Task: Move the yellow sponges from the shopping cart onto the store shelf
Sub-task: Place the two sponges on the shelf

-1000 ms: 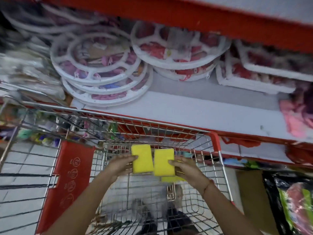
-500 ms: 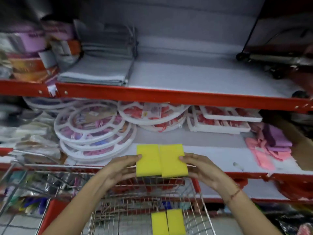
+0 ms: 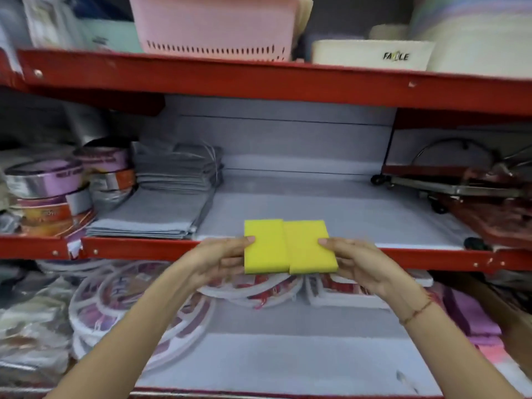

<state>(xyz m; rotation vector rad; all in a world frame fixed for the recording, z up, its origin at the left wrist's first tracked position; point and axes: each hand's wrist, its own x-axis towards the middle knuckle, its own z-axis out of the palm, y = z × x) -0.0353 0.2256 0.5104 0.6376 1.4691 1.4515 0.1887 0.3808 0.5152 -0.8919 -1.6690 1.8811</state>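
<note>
A: Yellow sponges (image 3: pixel 289 246), head view: two units, side by side, long edges touching, the right one slightly overlapping the left. Both are held in the air at the front edge of the middle shelf (image 3: pixel 316 214), their far ends over its grey surface, their near ends in front of its red lip.

B: Hand state?

A: Left hand (image 3: pixel 223 260) is closed on the left sponge, thumb on the top face, fingers hidden beneath. Right hand (image 3: pixel 357 260) is closed on the right sponge in the same way, thumb on top, fingers hidden underneath. A thin cord bracelet (image 3: pixel 416 312) sits on the right wrist.

B: Whether the sponges touch the shelf?

A: Cannot be determined; the undersides are hidden.

B: Surroundings?

A: On the middle shelf, a stack of folded grey cloths (image 3: pixel 161 205) lies left of the sponges, apart from them. Further left are tape rolls (image 3: pixel 57 191), labels blurred. At the right, a metal wheeled item (image 3: pixel 449 188) is cut off by the frame edge. On the upper shelf, a pink basket (image 3: pixel 213 24) is cut off at the top. Below the hands, round white plastic racks (image 3: pixel 121 306) are partly covered by the forearms.

B: Shopping cart?

A: Outside the frame.
</note>
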